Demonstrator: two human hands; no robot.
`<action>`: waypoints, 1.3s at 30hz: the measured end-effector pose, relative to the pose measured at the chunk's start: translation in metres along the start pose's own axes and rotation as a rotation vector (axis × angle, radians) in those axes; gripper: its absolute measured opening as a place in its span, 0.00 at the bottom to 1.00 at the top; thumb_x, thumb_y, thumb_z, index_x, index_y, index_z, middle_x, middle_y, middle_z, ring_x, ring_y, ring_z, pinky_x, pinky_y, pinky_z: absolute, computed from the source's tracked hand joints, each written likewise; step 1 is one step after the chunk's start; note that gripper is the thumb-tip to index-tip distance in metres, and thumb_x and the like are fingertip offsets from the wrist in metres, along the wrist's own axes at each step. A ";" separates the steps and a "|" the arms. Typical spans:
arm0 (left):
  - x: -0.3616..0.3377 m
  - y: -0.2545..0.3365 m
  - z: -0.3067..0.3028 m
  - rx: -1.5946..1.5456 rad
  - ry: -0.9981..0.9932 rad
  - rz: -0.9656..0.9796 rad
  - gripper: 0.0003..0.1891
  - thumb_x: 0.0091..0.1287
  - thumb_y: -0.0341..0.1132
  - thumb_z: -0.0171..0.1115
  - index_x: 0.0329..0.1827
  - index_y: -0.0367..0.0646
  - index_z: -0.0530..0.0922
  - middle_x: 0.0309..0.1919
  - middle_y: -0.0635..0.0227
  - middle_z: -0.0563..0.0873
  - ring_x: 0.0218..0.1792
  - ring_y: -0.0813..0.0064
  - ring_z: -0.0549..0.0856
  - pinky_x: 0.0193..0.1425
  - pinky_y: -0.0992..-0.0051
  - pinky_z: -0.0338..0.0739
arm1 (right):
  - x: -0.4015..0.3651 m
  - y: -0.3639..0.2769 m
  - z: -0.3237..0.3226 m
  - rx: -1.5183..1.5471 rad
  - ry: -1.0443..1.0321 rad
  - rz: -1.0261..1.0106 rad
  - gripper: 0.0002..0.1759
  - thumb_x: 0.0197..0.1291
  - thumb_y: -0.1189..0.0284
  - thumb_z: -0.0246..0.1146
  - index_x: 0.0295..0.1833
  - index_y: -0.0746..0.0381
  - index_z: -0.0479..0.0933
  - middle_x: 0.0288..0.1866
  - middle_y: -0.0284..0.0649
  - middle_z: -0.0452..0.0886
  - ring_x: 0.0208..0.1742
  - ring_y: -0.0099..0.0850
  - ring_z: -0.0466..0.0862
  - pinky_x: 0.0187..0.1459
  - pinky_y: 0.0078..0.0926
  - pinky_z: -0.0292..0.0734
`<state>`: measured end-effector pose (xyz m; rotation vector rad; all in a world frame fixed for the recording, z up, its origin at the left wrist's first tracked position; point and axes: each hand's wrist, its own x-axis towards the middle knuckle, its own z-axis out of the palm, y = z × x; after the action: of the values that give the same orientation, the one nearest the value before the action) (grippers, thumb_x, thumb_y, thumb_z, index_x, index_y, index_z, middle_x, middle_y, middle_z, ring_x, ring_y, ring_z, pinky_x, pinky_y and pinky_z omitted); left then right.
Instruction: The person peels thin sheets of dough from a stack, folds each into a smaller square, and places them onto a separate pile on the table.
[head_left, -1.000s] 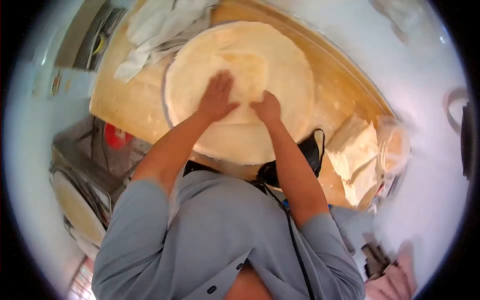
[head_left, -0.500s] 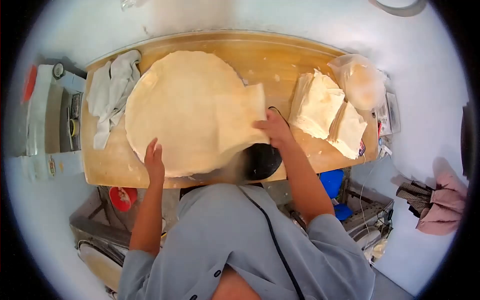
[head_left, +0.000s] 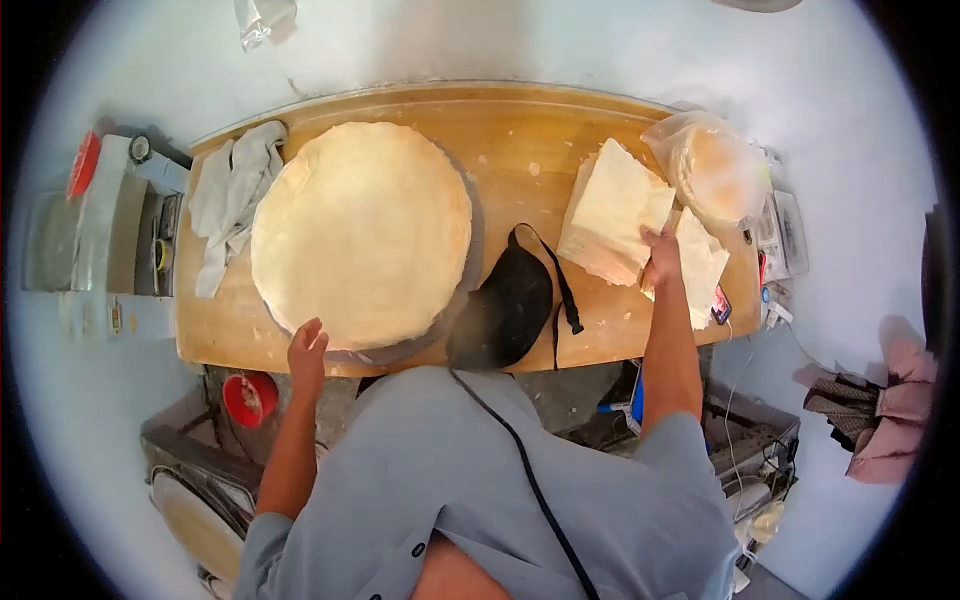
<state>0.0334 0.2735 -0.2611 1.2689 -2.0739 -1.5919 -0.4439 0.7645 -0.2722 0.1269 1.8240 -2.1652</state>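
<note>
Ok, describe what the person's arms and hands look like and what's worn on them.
Short, plain grey sleeves leave both forearms uncovered. The left hand and right hand are bare: no gloves or watch visible. A black cord runs down the grey shirt between the arms.

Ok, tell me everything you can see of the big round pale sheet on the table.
The round sheet is cream-coloured, nearly circular, with an uneven rim and a soft, dough-like look. It lies flat on a greyish base showing along its right edge, on the left half of the wooden table. The left hand is at its near edge; contact is unclear.
</note>
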 end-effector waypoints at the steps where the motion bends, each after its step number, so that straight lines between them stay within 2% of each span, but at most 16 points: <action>1: -0.003 -0.003 -0.001 0.005 0.005 -0.001 0.20 0.72 0.31 0.59 0.65 0.34 0.74 0.61 0.56 0.80 0.63 0.67 0.79 0.69 0.69 0.71 | 0.014 0.022 -0.019 -0.152 0.051 0.065 0.25 0.61 0.84 0.61 0.65 0.64 0.72 0.56 0.41 0.82 0.55 0.32 0.82 0.58 0.33 0.79; 7: -0.011 -0.013 -0.013 0.092 -0.051 -0.048 0.20 0.71 0.29 0.59 0.65 0.33 0.75 0.60 0.56 0.81 0.62 0.67 0.79 0.68 0.70 0.72 | -0.005 0.013 -0.014 -0.111 -0.018 0.170 0.27 0.60 0.84 0.61 0.66 0.64 0.69 0.54 0.43 0.82 0.52 0.36 0.83 0.51 0.34 0.82; 9: -0.011 -0.012 -0.014 0.139 -0.045 -0.034 0.20 0.69 0.29 0.61 0.63 0.34 0.76 0.59 0.54 0.82 0.61 0.65 0.80 0.67 0.68 0.74 | 0.006 0.033 -0.034 -0.098 -0.030 0.137 0.26 0.61 0.84 0.61 0.66 0.66 0.68 0.54 0.44 0.82 0.51 0.36 0.83 0.49 0.34 0.83; 12: -0.011 -0.008 -0.014 0.166 -0.049 -0.049 0.19 0.68 0.29 0.61 0.62 0.34 0.77 0.58 0.55 0.83 0.60 0.65 0.81 0.66 0.69 0.74 | 0.003 0.036 -0.036 -0.161 0.020 0.153 0.24 0.62 0.84 0.60 0.64 0.66 0.69 0.55 0.44 0.82 0.51 0.36 0.84 0.52 0.37 0.82; 15: -0.011 -0.003 -0.011 0.162 -0.031 -0.059 0.19 0.68 0.29 0.61 0.62 0.35 0.78 0.57 0.56 0.84 0.60 0.66 0.82 0.65 0.69 0.74 | 0.003 0.039 -0.035 -0.220 -0.046 0.043 0.26 0.62 0.84 0.60 0.66 0.65 0.68 0.54 0.43 0.82 0.50 0.34 0.84 0.51 0.35 0.81; 17: -0.009 -0.006 -0.011 0.154 -0.033 -0.056 0.19 0.68 0.29 0.61 0.62 0.35 0.78 0.57 0.56 0.84 0.59 0.66 0.82 0.65 0.69 0.75 | 0.007 0.046 -0.034 -0.384 0.002 -0.027 0.29 0.60 0.85 0.62 0.67 0.65 0.68 0.54 0.43 0.82 0.50 0.33 0.83 0.52 0.32 0.80; 21: -0.010 0.002 -0.011 0.208 -0.050 -0.064 0.19 0.67 0.29 0.62 0.61 0.34 0.79 0.56 0.56 0.85 0.58 0.66 0.82 0.64 0.69 0.75 | 0.005 0.042 -0.020 -0.356 0.101 -0.096 0.26 0.55 0.81 0.65 0.61 0.69 0.73 0.49 0.44 0.83 0.47 0.31 0.82 0.51 0.28 0.78; 23: -0.007 0.001 -0.015 0.211 -0.040 -0.064 0.19 0.67 0.29 0.62 0.60 0.34 0.79 0.55 0.56 0.85 0.58 0.66 0.82 0.64 0.70 0.75 | 0.028 0.065 -0.042 -0.697 0.202 -0.075 0.30 0.54 0.73 0.72 0.63 0.68 0.72 0.56 0.51 0.81 0.53 0.38 0.82 0.54 0.32 0.77; 24: -0.006 0.000 -0.017 0.209 -0.028 -0.067 0.18 0.67 0.29 0.62 0.60 0.34 0.79 0.55 0.57 0.85 0.58 0.66 0.82 0.64 0.70 0.75 | 0.021 0.050 -0.031 -0.695 0.200 -0.078 0.30 0.54 0.73 0.72 0.63 0.68 0.72 0.56 0.51 0.81 0.53 0.38 0.82 0.54 0.32 0.77; 26: -0.008 0.005 -0.017 0.197 -0.018 -0.059 0.18 0.67 0.30 0.62 0.60 0.34 0.80 0.55 0.57 0.85 0.58 0.67 0.82 0.63 0.70 0.75 | -0.019 -0.003 0.025 -1.272 0.543 -0.142 0.43 0.53 0.56 0.75 0.69 0.66 0.68 0.66 0.57 0.74 0.63 0.47 0.77 0.61 0.38 0.74; 27: -0.009 0.007 -0.018 0.189 -0.017 -0.049 0.18 0.67 0.30 0.62 0.59 0.35 0.80 0.54 0.57 0.85 0.58 0.67 0.83 0.63 0.71 0.75 | -0.021 0.004 0.039 -1.273 0.542 -0.137 0.43 0.53 0.56 0.75 0.69 0.66 0.68 0.66 0.57 0.74 0.63 0.47 0.77 0.61 0.38 0.74; 29: -0.006 -0.003 -0.019 0.213 -0.020 -0.065 0.18 0.67 0.30 0.62 0.59 0.35 0.80 0.54 0.57 0.85 0.57 0.67 0.83 0.63 0.71 0.75 | -0.025 0.019 0.061 -1.470 0.530 -0.262 0.55 0.55 0.40 0.67 0.78 0.63 0.57 0.77 0.59 0.59 0.76 0.54 0.62 0.69 0.51 0.65; 31: -0.001 -0.003 -0.016 0.232 -0.022 -0.072 0.18 0.67 0.30 0.62 0.59 0.35 0.80 0.53 0.57 0.86 0.56 0.68 0.83 0.62 0.71 0.75 | -0.035 0.030 0.099 -1.509 0.475 -0.076 0.60 0.58 0.32 0.57 0.82 0.61 0.46 0.81 0.59 0.50 0.81 0.57 0.51 0.74 0.63 0.50; 32: -0.002 0.000 -0.014 0.237 -0.049 -0.059 0.18 0.68 0.30 0.62 0.59 0.34 0.80 0.53 0.58 0.86 0.56 0.68 0.83 0.62 0.71 0.76 | -0.034 0.046 0.104 -1.419 0.414 -0.002 0.60 0.58 0.32 0.56 0.83 0.60 0.43 0.83 0.59 0.42 0.83 0.58 0.42 0.75 0.67 0.40; 35: -0.003 0.002 -0.010 0.238 -0.068 -0.048 0.17 0.68 0.30 0.62 0.59 0.34 0.80 0.53 0.57 0.86 0.55 0.69 0.83 0.61 0.71 0.76 | -0.035 0.068 0.110 -1.527 0.418 0.024 0.60 0.58 0.33 0.58 0.83 0.59 0.44 0.83 0.58 0.41 0.83 0.57 0.42 0.76 0.65 0.39; 39: -0.006 0.006 -0.006 0.238 -0.054 -0.025 0.17 0.68 0.31 0.62 0.58 0.35 0.81 0.52 0.57 0.86 0.54 0.69 0.84 0.60 0.71 0.77 | -0.029 0.061 0.102 -1.462 0.336 0.121 0.60 0.55 0.32 0.59 0.83 0.55 0.45 0.84 0.55 0.41 0.83 0.56 0.40 0.76 0.65 0.39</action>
<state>0.0379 0.2745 -0.2519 1.3438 -2.3479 -1.4372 -0.3855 0.6612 -0.3032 0.2403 2.9413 -0.3385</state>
